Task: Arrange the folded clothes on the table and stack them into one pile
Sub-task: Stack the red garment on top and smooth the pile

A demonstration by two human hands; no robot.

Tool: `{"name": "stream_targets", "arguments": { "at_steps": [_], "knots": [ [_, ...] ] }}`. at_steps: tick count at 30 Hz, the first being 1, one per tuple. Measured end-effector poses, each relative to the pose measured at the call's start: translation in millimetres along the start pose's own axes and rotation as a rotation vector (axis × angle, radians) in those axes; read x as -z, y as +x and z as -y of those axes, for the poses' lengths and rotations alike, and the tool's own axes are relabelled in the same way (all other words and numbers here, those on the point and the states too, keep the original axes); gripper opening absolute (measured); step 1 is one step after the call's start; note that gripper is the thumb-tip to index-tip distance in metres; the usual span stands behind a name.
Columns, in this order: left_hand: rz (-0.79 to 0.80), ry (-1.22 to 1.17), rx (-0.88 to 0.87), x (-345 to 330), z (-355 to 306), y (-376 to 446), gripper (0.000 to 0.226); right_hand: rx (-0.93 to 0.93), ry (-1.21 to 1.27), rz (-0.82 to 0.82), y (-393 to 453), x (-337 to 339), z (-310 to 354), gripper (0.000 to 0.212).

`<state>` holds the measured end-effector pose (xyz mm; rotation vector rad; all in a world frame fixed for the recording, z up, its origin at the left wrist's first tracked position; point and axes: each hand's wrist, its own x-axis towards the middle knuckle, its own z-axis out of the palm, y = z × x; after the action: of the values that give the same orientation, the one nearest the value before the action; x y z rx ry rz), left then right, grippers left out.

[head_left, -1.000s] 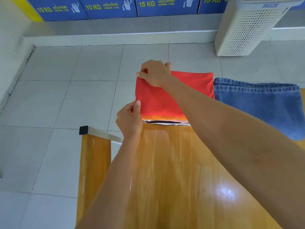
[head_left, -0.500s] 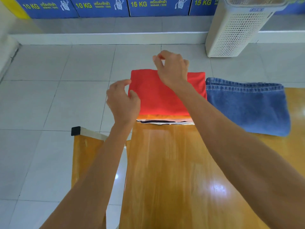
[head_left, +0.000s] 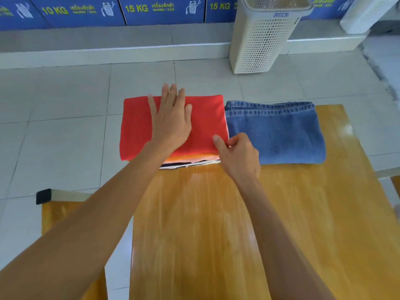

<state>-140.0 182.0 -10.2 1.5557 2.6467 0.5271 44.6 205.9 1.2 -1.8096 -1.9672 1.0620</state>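
A folded red cloth (head_left: 138, 126) tops a pile at the far left end of the wooden table (head_left: 205, 224). Orange cloth (head_left: 190, 158) and a black-and-white striped piece (head_left: 184, 166) peek out under its near edge. Folded blue jeans (head_left: 277, 133) lie right beside the pile, touching it. My left hand (head_left: 173, 122) rests flat on the red cloth with its fingers spread. My right hand (head_left: 240, 156) sits at the red cloth's near right corner, thumb and curled fingers pinching its edge.
A white perforated laundry basket (head_left: 264, 40) stands on the tiled floor beyond the table. A wooden bench (head_left: 60, 211) with a black corner cap sits low at the left. Blue washer panels (head_left: 151, 9) line the back wall.
Both hands left the red cloth's left side. My left hand came down flat on top of it, and my right hand swung to its near right corner and closed on the edge.
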Motion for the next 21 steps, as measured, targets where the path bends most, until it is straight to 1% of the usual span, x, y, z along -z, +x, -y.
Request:
{"name": "stream_targets", "arguments": {
  "at_steps": [2,4,6,7,10,12,14,17,19,21],
  "knots": [
    [0.039,-0.099,-0.038,-7,-23,23,0.044,-0.013,0.037,-0.052,-1,-5,-2,0.047],
    [0.125,-0.176,-0.045,-17,-37,47,0.036,-0.076,0.163,-0.041,-1,-10,-8,0.043],
    [0.2,-0.185,-0.04,-27,-42,65,0.039,-0.133,0.363,0.004,-2,-15,-15,0.03],
    [0.222,-0.186,-0.029,-31,-43,70,0.041,-0.13,0.409,0.012,-3,-15,-18,0.024],
    [0.191,-0.281,0.077,-34,-42,83,0.037,-0.139,0.541,0.052,-1,-15,-24,0.016],
    [0.175,-0.357,0.155,-33,-43,89,0.035,-0.175,0.649,0.092,0,-13,-27,0.018],
    [0.182,-0.417,0.222,-34,-46,92,0.031,-0.201,0.677,0.11,1,-8,-31,0.02],
    [0.191,-0.479,0.289,-35,-47,92,0.02,-0.209,0.709,0.131,4,-7,-34,0.02],
    [0.199,-0.482,0.243,-30,-46,92,0.023,-0.199,0.617,0.109,6,-7,-34,0.016],
    [0.148,-0.444,0.139,-19,-43,87,0.034,-0.162,0.518,0.039,7,-3,-31,0.012]
  ]
}}
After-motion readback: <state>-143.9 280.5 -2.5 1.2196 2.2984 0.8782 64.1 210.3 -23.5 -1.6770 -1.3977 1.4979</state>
